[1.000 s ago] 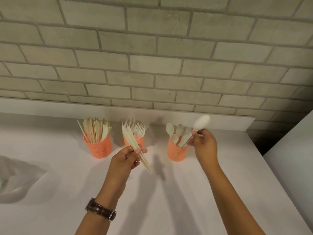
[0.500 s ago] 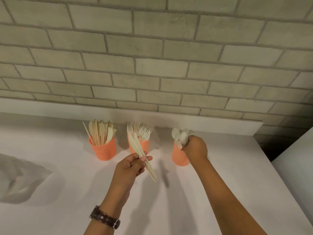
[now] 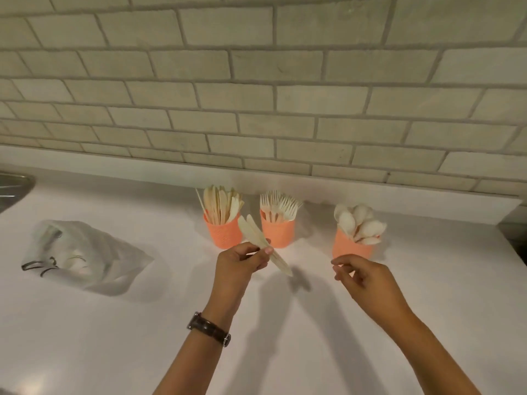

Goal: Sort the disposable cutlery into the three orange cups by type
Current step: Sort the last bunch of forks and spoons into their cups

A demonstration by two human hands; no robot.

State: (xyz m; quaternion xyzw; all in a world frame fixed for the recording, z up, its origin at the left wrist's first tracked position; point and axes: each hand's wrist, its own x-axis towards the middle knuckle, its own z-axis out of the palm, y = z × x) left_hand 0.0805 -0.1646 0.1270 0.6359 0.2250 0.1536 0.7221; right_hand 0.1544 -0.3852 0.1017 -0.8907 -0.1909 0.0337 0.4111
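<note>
Knives (image 3: 253, 234) pinched in left hand (image 3: 239, 262), right hand (image 3: 363, 276) relaxed and empty, white counter (image 3: 137, 326), pale brick wall (image 3: 256, 95)

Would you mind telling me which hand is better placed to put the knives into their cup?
Left. The left hand pinches the knives beside the knife cup; the right hand is empty, near the spoon cup.

Left hand (image 3: 241, 262): bare forearm; thumb and curled fingers pinch a few pale, flat wooden knives (image 3: 252, 232) near mid-length, with their ends projecting above and below the grip. Dark-strapped wristwatch (image 3: 209, 329) on the wrist.
Right hand (image 3: 362, 276): bare forearm, palm down, fingers loosely curled, holding nothing.
</note>
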